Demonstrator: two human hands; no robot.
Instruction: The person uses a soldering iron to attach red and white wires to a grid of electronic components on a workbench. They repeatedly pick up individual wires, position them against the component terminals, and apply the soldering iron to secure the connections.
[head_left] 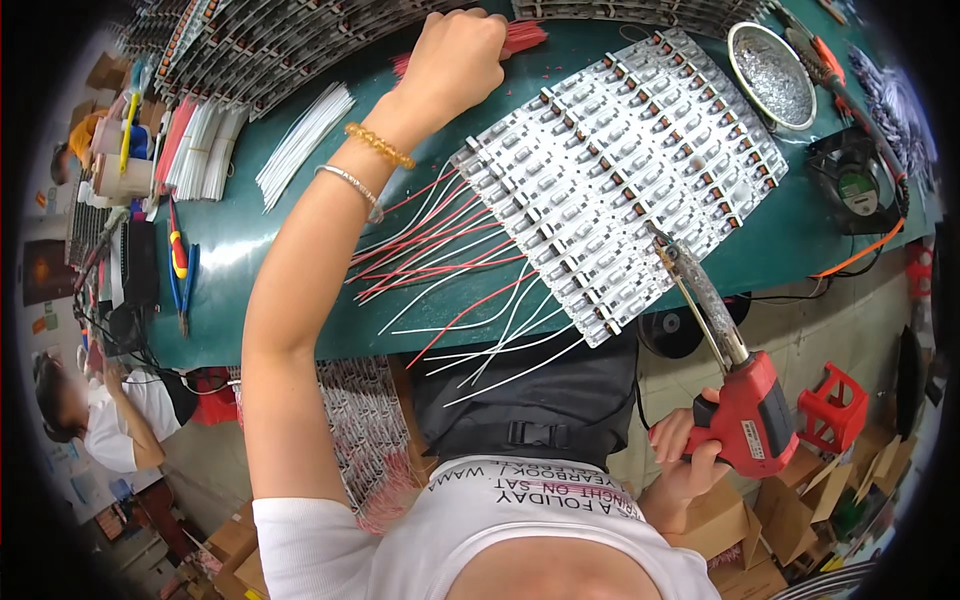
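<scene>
My left hand (460,55) is stretched out to the far side of the table, over a bundle of red wires (524,37). Its fingers are curled closed, and whatever lies between them is hidden. My right hand (690,450) grips a red and black soldering gun (752,418) at the lower right. The gun's long metal barrel points up and away, its tip over a panel of white circuit boards (620,170). This panel lies slanted on the table, with rows of small parts. Loose red and white wires (440,250) trail from its left edge.
On the green table (225,265) lie white wires (305,145), a yellow-red screwdriver (178,250) and blue-handled tweezers (188,290). A metal bowl (772,75) and a small black fan (853,185) stand right. Stacked panels (270,50) line the back. Another person (110,420) sits left.
</scene>
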